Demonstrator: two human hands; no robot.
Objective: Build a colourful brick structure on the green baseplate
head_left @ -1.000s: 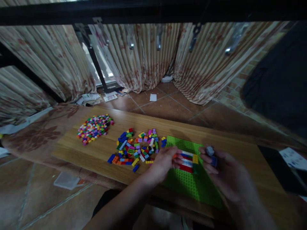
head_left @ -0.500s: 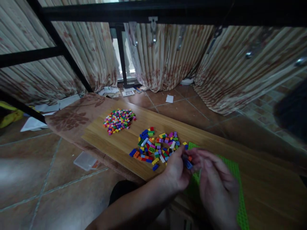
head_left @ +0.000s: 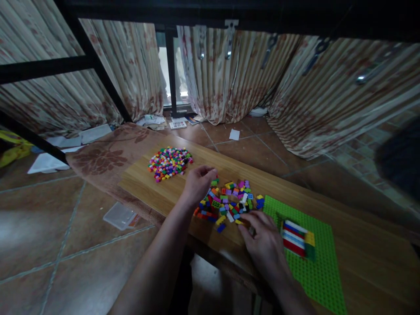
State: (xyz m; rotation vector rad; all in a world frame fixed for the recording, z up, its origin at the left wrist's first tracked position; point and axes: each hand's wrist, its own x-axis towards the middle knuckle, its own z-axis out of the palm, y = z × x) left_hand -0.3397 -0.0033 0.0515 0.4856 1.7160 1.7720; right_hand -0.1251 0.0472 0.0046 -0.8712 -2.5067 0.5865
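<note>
My left hand (head_left: 198, 183) is over the far left side of a pile of mixed toy building bricks (head_left: 226, 199). Its fingers are bent in against the thumb, and whatever they hold is hidden. At the pile's near right edge is my right hand (head_left: 264, 238), its thumb and forefinger curved and apart. A yellow brick (head_left: 238, 222) lies at those fingertips; contact is unclear. On the green baseplate (head_left: 323, 262), right of my right hand, sits a block of bricks (head_left: 294, 238) with red, white and blue stripes, with yellow and green bricks (head_left: 309, 245) along its right side.
A second heap of smaller bricks (head_left: 169, 162) lies farther left on the wooden board (head_left: 141, 177). A patterned brown cloth (head_left: 101, 155) shows beyond the board's left end. A clear plastic box (head_left: 120, 215) stands on the tiled floor. Striped curtains (head_left: 226, 78) hang behind.
My hands were together over the baseplate, around a blue brick. They have since parted: the left went to the pile's far left, the right to its near edge. The striped bricks are now uncovered.
</note>
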